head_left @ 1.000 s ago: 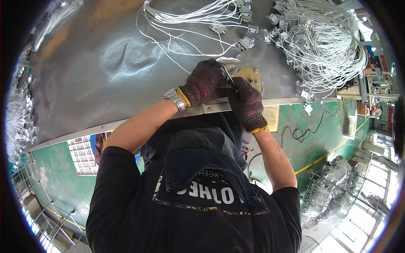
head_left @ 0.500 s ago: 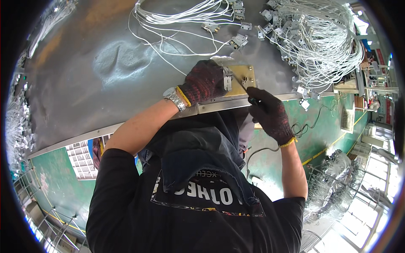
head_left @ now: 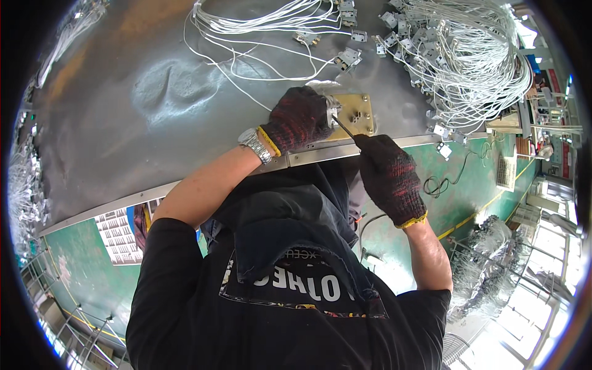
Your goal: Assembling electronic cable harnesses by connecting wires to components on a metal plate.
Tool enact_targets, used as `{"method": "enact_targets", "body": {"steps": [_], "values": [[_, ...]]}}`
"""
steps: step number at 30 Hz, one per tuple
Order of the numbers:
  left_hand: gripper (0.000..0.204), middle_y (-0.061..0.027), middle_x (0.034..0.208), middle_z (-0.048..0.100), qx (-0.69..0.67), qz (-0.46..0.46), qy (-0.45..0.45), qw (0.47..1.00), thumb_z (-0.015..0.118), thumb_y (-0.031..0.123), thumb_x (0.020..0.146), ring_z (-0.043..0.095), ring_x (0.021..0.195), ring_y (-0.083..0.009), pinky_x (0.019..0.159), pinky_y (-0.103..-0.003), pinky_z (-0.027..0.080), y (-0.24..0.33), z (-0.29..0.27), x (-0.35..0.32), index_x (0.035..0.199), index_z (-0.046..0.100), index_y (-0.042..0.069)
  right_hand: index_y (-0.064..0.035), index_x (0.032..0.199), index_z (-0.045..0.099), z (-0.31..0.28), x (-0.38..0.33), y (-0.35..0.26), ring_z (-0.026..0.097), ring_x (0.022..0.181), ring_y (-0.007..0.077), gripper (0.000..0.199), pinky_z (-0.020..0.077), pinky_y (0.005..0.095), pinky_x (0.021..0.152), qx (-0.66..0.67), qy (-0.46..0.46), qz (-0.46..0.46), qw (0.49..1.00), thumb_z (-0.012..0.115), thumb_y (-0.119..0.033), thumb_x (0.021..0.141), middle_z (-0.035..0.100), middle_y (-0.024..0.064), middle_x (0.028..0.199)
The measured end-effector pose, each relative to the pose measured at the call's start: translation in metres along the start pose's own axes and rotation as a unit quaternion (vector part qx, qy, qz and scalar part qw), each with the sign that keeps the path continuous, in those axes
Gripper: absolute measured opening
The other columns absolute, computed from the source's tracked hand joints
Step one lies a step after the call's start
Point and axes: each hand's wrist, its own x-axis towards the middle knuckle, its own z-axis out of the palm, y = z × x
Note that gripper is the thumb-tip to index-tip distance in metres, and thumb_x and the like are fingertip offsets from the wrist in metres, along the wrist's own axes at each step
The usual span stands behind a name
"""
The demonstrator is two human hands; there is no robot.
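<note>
My left hand [head_left: 300, 120], in a dark red-and-black knitted glove, is closed on a small metal connector [head_left: 333, 115] at the left side of a brass-coloured plate [head_left: 356, 101]. A white cable [head_left: 250, 98] runs from behind this glove to the far coils. My right hand [head_left: 388, 176], gloved alike, grips a thin dark-shafted screwdriver [head_left: 344, 127], its handle hidden in the fist. The shaft slants up and left, and its tip meets the connector. Several small posts [head_left: 356, 116] stand on the plate, which lies at the near edge of the metal table.
Coiled white cables [head_left: 265, 23] with metal connectors lie at the far middle of the metal table [head_left: 92, 154]. A larger heap of them [head_left: 475, 68] sits at the far right, overhanging the edge. A black cord [head_left: 453, 179] trails on the green floor.
My right hand has dropped lower and turned, bringing the screwdriver to a flatter slant with its tip lower on the connector. My left hand stays nearly where it was.
</note>
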Motion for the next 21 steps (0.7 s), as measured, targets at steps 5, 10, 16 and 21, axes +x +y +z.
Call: {"method": "enact_targets", "body": {"steps": [5, 10, 16, 21], "values": [[0.047, -0.0102, 0.101, 0.073, 0.006, 0.014, 0.030, 0.999, 0.082, 0.038, 0.073, 0.068, 0.097, -0.0307, 0.088, -0.044, 0.053, -0.002, 0.002, 0.001, 0.113, 0.072, 0.014, -0.0086, 0.117, 0.070, 0.008, 0.001, 0.000, 0.069, 0.095, 0.0382, 0.027, 0.0565, 0.0460, 0.078, -0.008, 0.015, 0.009, 1.000, 0.065, -0.009, 0.090, 0.069, 0.0170, 0.102], [0.026, -0.0115, 0.087, 0.071, 0.025, 0.012, 0.028, 0.999, 0.072, 0.035, 0.079, 0.068, 0.085, -0.0302, 0.079, -0.045, 0.053, 0.002, 0.001, 0.003, 0.095, 0.074, 0.014, -0.0026, 0.117, 0.070, 0.001, 0.006, 0.006, 0.069, 0.090, 0.0370, 0.028, 0.0550, 0.0414, 0.079, 0.045, -0.006, -0.009, 0.999, 0.062, -0.002, 0.091, 0.070, 0.0192, 0.100], [0.049, -0.0127, 0.099, 0.072, 0.016, -0.007, -0.024, 1.000, 0.082, 0.042, 0.072, 0.068, 0.095, -0.0312, 0.085, -0.046, 0.054, -0.003, 0.004, 0.004, 0.112, 0.072, 0.014, -0.0009, 0.117, 0.069, 0.006, 0.001, 0.020, 0.070, 0.082, 0.0264, 0.026, 0.0553, 0.0365, 0.072, 0.069, 0.011, -0.039, 0.997, 0.063, -0.002, 0.092, 0.071, 0.0136, 0.098], [0.049, -0.0123, 0.094, 0.072, 0.007, 0.003, 0.015, 1.000, 0.082, 0.043, 0.073, 0.069, 0.093, -0.0322, 0.086, -0.045, 0.055, -0.004, 0.001, 0.000, 0.111, 0.073, 0.013, -0.0039, 0.126, 0.064, 0.005, -0.006, 0.014, 0.064, 0.073, 0.0099, 0.035, 0.0512, 0.0257, 0.054, 0.306, 0.026, 0.116, 0.945, 0.068, 0.000, 0.091, 0.068, 0.0032, 0.096]]}}
